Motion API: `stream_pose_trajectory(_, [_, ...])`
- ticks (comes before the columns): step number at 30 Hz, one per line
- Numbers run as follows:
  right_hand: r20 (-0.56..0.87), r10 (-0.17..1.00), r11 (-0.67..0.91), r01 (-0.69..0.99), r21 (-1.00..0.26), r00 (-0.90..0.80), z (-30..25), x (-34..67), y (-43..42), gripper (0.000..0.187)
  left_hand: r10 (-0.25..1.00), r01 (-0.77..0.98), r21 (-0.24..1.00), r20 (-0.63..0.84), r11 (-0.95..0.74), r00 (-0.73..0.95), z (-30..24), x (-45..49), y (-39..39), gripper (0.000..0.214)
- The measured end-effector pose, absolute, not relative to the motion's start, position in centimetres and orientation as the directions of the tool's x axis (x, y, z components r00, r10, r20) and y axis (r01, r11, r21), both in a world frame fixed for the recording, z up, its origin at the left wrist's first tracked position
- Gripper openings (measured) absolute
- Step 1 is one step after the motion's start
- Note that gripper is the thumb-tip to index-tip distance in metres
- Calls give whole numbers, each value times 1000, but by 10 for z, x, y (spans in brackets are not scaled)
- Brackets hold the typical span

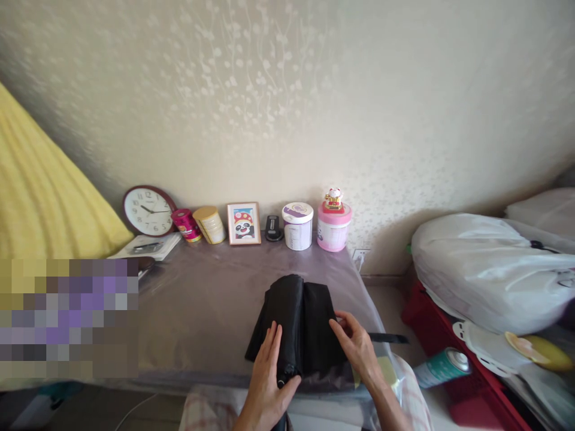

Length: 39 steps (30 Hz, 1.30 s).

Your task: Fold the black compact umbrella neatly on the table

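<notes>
The person's left hand [272, 374] is nearest, at the bottom centre, fingers straight and together, thumb spread away; it lies along the left side of a black fabric bundle [291, 323], which looks like a folded umbrella, with its thumb by the bundle's near end, and rests there rather than closing round it; the right hand [354, 341] has thumb and forefinger bent towards each other at the bundle's right edge, only a little apart, though I cannot tell whether they pinch the cloth; the bundle lies on the front part of a grey-covered table [202, 311], just before checked trousers [211, 410]; its long axis runs from the lap towards the wall [251, 120], its thick roll nearly straight away from the person, with a flatter flap to the right; a dark strap [389, 338] juts rightward past the table's edge; along the back stand a clock [150, 211], with 12 and 9 readable on its face but its small brand line not, a magenta tin [186, 225], a yellow-lidded tin [209, 225], a framed panda picture [244, 224], a white tub [298, 230] and a pink tub [333, 233] topped by a cat figurine [333, 199]; their labels are too small to read; at right, the lettering on a teal spray can [442, 367] is also unreadable.
</notes>
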State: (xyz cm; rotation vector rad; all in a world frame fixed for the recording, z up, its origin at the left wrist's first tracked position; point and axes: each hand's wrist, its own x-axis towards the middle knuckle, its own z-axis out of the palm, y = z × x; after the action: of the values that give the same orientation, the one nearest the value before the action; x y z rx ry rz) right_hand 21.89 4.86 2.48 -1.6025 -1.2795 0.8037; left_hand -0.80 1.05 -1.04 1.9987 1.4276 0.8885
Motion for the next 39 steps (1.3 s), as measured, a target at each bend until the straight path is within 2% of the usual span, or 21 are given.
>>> stream_pose_trajectory(4, [66, 979, -2, 331, -944, 192, 27, 207, 40, 41, 953, 599, 742, 201, -299, 226, -9, -7, 11, 85])
stream_pose_trajectory(7, [65, 991, 22, 325, -945, 121, 27, 200, 33, 48, 952, 592, 748, 208, -302, 223, -10, -7, 12, 84])
stream_pose_trajectory(14, [47, 977, -78, 548, -833, 210, 21, 191, 21, 66, 943, 579, 745, 247, -332, 222, -15, -8, 12, 84])
stream_pose_trajectory(17, [39, 974, -103, 591, -800, 224, 16, 192, 19, 64, 944, 565, 757, 242, -329, 225, -15, -7, 12, 83])
stream_pose_trajectory(20, [42, 969, -97, 534, -840, 242, 11, 196, 19, 55, 954, 553, 778, 221, -298, 204, -13, -5, 12, 83])
stream_pose_trajectory(23, [42, 972, -58, 404, -913, 233, 14, 197, 23, 48, 965, 550, 794, 196, -261, 175, -11, -2, 11, 88])
stream_pose_trajectory(28, [70, 988, 54, 121, -991, 138, 41, 179, 36, 43, 961, 571, 773, 218, -276, 169, -12, 7, 13, 92])
stream_pose_trajectory(31, [90, 994, 88, 20, -996, 64, 56, 161, 44, 40, 949, 609, 728, 269, -313, 167, -18, 12, 14, 92])
stream_pose_trajectory(34, [112, 994, 113, 36, -993, -8, 62, 145, 46, 37, 938, 648, 684, 304, -335, 165, -26, 15, 15, 89])
stream_pose_trajectory(39, [130, 990, 138, 249, -959, -47, 51, 127, 46, 38, 929, 681, 645, 334, -348, 159, -33, 15, 16, 85])
